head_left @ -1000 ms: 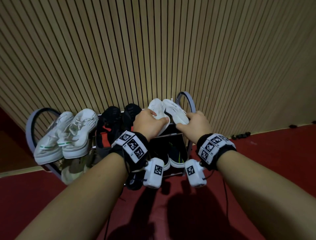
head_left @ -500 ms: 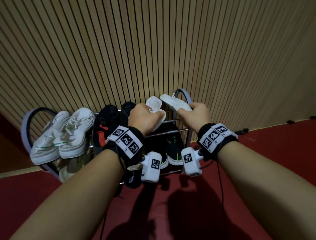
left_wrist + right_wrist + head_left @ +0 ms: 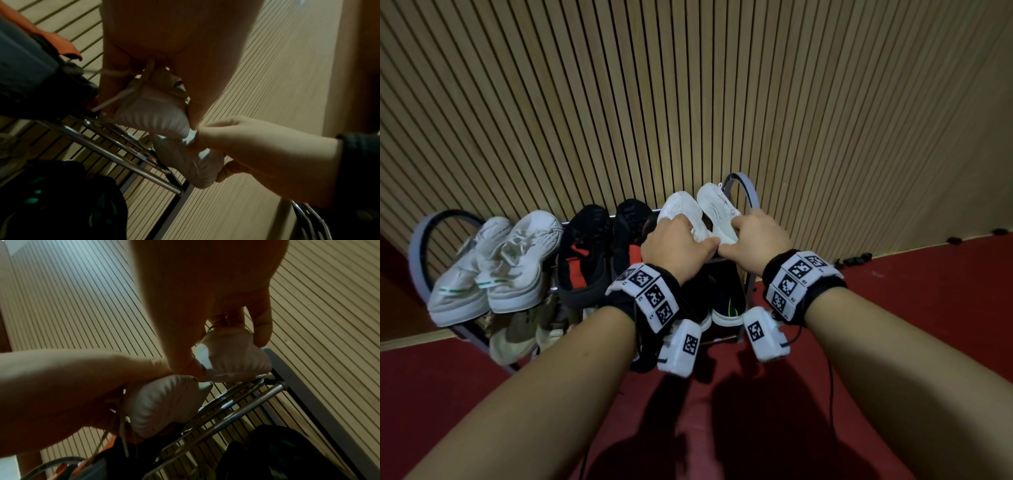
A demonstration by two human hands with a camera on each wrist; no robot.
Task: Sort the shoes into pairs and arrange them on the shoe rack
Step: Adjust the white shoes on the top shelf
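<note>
Two white shoes sit side by side at the right end of the shoe rack's (image 3: pixel 743 186) top tier, toes toward the slatted wall (image 3: pixel 688 85); the left white shoe (image 3: pixel 681 209) carries a small tongue label, its lettering too blurred to read from the left wrist. The left hand (image 3: pixel 673 248) curls over that shoe's heel, thumb and fingers clamped around it, laces trailing out beneath. At its 3 o'clock, thumbs nearly touching, the right hand (image 3: pixel 755 241) pinches the heel of the right white shoe (image 3: pixel 717 210) the same way, soles just over the metal rods. At 9 o'clock from the hands stands a black pair (image 3: pixel 599 246) with red lining, and further that way a white pair with green stripes (image 3: pixel 493 263). Below the hands, on the lower tier, dark shoes with green marks (image 3: pixel 727 298); pale shoes (image 3: pixel 513 339) lie lower left. Tag-printed wristbands (image 3: pixel 794 284) show only square codes. Red floor (image 3: pixel 928 291) all around.
</note>
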